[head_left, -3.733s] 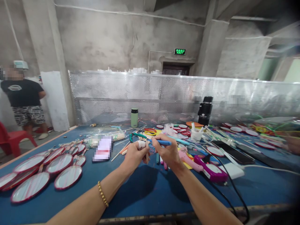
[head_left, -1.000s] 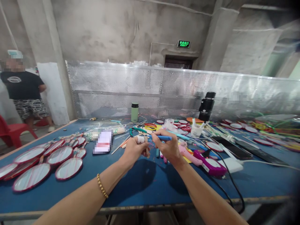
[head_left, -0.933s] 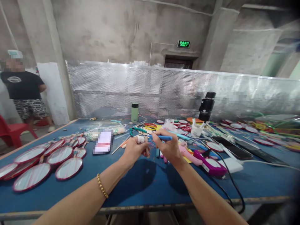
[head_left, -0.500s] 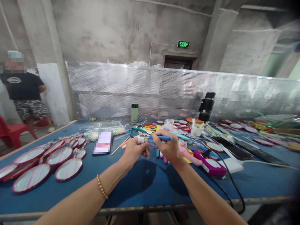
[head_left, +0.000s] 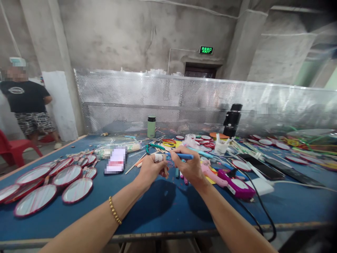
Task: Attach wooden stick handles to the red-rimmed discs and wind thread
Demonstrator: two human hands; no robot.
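In the middle of the frame both hands meet just above the blue tabletop [head_left: 163, 207]. The left hand [head_left: 150, 169] has its fingers curled shut around a small white piece [head_left: 158, 157] with a thin wooden stick [head_left: 165, 168] hanging down from it. The right hand [head_left: 188, 167] has its fingers pinched on a blue pen [head_left: 183, 155], held level, its tip touching or nearly touching the white piece. What exactly the tip does there is too small to tell.

Judging by this, the step in hand looks like marking or working the white piece with the pen. A fitting next move calls for a steady left-hand hold and a small, fine motion of the pen tip, with both wrists kept close together.

At the left of the frame lie round red-rimmed discs [head_left: 76, 189] in rows. Right of the hands sit a pink and purple tool [head_left: 235, 186] with a black cable [head_left: 259, 211]. Further back, toward the middle, stand a green bottle [head_left: 151, 127] and a white cup [head_left: 219, 147]. In the upper left a person in a black shirt [head_left: 25, 98] stands beside a red chair [head_left: 13, 149].
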